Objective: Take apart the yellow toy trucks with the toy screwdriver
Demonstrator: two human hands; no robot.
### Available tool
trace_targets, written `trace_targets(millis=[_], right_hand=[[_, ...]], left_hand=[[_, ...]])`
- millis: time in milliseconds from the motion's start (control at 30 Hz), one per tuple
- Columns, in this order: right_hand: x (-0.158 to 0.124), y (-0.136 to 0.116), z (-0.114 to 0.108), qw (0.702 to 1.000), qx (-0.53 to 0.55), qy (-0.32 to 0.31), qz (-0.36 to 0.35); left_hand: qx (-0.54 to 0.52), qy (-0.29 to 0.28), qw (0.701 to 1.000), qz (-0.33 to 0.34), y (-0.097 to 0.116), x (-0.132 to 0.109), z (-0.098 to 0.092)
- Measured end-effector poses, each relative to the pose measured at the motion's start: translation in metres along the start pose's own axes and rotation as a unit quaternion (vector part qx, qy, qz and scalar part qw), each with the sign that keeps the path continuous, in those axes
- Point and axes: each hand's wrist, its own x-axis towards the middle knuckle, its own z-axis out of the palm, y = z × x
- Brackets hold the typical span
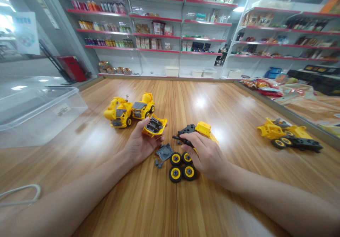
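Note:
My left hand (pixel 145 141) holds a yellow toy cab shell (pixel 155 126) with its dark grey inside facing up. In my right hand (pixel 208 153) is a small black screwdriver (pixel 183 140), its tip pointing left toward the shell. Behind my right fingers lie a dark chassis plate (pixel 187 129) and a yellow toy part (pixel 203 128), partly hidden. Between my hands on the table rest a grey panel (pixel 165 152) and small grey pieces (pixel 158 164). Several black wheels with yellow hubs (pixel 175 173) sit beside them, near my right hand.
Two assembled yellow toy trucks (pixel 119 112) (pixel 143 106) stand at the left rear. Another partly built yellow vehicle (pixel 289 136) lies at the right. A clear plastic bin (pixel 61 113) is at the left edge, a white cable (pixel 34 194) lower left. Stocked shelves stand behind the wooden table (pixel 170 91).

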Motion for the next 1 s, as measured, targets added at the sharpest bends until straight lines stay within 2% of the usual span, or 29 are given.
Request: trace_targets(millis=[167, 367, 667, 1000], right_hand=[[0.0, 0.0, -0.001, 0.999, 0.011, 0.023, -0.024], [-0.001, -0.001, -0.002, 0.998, 0.053, 0.036, -0.006], [-0.001, -0.002, -0.004, 0.999, 0.024, 0.002, -0.028], [-0.001, -0.002, -0.004, 0.999, 0.004, 0.016, -0.045]], left_hand=[[0.026, -0.066, 0.997, -0.016, 0.003, -0.005, 0.002], [0.034, -0.153, 0.985, -0.072, 0.004, -0.009, -0.003], [0.083, -0.178, 0.975, -0.107, 0.003, -0.013, -0.007], [0.071, -0.229, 0.963, -0.126, 0.003, -0.017, -0.001]])
